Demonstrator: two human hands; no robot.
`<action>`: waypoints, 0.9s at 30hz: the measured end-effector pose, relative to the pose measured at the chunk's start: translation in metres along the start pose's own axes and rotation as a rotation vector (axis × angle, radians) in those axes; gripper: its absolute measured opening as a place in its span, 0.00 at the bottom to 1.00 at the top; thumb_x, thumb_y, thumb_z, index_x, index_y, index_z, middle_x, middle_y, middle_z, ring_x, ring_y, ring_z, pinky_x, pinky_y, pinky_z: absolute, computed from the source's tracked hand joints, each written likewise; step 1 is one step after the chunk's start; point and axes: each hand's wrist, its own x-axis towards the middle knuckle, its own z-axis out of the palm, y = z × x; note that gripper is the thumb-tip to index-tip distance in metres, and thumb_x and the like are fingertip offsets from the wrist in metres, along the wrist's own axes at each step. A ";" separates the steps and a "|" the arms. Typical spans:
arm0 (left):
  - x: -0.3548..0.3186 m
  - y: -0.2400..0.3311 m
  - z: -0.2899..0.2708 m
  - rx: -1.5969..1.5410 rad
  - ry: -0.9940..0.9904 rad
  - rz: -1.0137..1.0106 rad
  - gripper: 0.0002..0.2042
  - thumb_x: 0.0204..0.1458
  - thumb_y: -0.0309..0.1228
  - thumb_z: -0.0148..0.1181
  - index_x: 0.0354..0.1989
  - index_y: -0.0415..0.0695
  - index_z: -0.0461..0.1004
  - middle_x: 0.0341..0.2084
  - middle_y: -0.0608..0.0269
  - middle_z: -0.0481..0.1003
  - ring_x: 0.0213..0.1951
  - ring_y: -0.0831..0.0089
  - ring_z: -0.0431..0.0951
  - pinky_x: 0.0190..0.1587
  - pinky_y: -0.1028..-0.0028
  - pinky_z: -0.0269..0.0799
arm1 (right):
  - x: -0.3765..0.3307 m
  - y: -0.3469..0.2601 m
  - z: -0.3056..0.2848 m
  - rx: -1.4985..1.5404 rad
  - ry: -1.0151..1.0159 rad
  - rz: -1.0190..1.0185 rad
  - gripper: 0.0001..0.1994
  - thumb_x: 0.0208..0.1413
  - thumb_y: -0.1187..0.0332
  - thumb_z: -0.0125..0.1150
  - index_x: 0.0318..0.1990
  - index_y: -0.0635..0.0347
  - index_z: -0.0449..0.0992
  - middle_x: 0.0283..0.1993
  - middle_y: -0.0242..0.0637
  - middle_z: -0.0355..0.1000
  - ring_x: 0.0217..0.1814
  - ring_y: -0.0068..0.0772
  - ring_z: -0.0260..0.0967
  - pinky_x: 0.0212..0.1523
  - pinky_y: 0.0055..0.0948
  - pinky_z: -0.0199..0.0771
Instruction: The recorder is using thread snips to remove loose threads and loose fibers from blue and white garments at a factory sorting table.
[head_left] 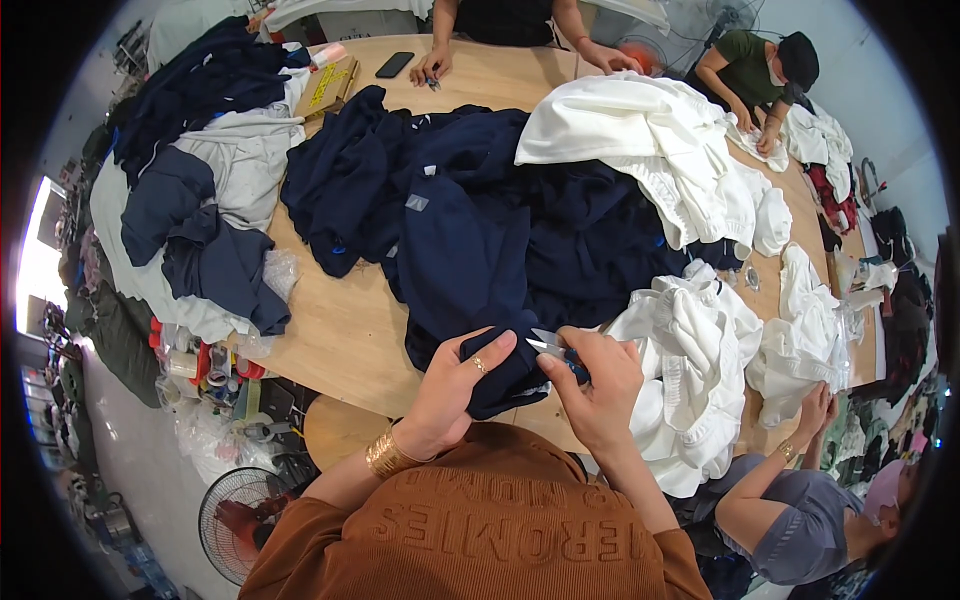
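Note:
My left hand (pixel 458 383) grips the near end of a navy garment (pixel 462 255), its thumb pressed on top of the bunched cloth. The rest of that garment stretches away from me over the table, with a small grey patch on it. My right hand (pixel 600 385) is closed around small thread snips (pixel 551 346) with a dark blue handle. Their two pointed blades stand apart and point left, right beside the cloth in my left hand. Whether a blade touches a thread is too small to tell.
More navy garments (pixel 600 235) and white garments (pixel 640 120) are heaped on the wooden table (pixel 340 335). Grey and navy clothes pile up at the left. A phone (pixel 395 65) lies at the far edge. Co-workers sit opposite and at the right. A fan (pixel 243 520) stands at lower left.

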 end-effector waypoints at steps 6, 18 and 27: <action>0.001 0.000 0.000 0.001 -0.001 -0.005 0.12 0.54 0.31 0.53 0.41 0.36 0.71 0.36 0.61 0.75 0.37 0.77 0.75 0.41 0.78 0.72 | -0.002 0.001 0.002 -0.055 0.016 -0.027 0.10 0.42 0.63 0.64 0.31 0.57 0.73 0.20 0.27 0.65 0.21 0.28 0.60 0.26 0.27 0.49; 0.014 0.014 -0.025 0.784 -0.220 0.424 0.11 0.45 0.20 0.54 0.39 0.35 0.72 0.33 0.69 0.72 0.33 0.85 0.70 0.36 0.85 0.65 | 0.021 0.019 -0.005 0.651 -0.477 0.343 0.08 0.44 0.70 0.65 0.27 0.63 0.72 0.23 0.25 0.61 0.25 0.16 0.54 0.26 0.17 0.55; 0.033 0.033 -0.124 1.192 0.285 0.477 0.08 0.45 0.20 0.52 0.34 0.40 0.74 0.25 0.71 0.72 0.28 0.85 0.71 0.32 0.83 0.65 | 0.040 0.046 -0.016 1.103 0.289 0.784 0.05 0.49 0.73 0.58 0.28 0.51 0.69 0.19 0.20 0.64 0.15 0.08 0.47 0.16 0.12 0.43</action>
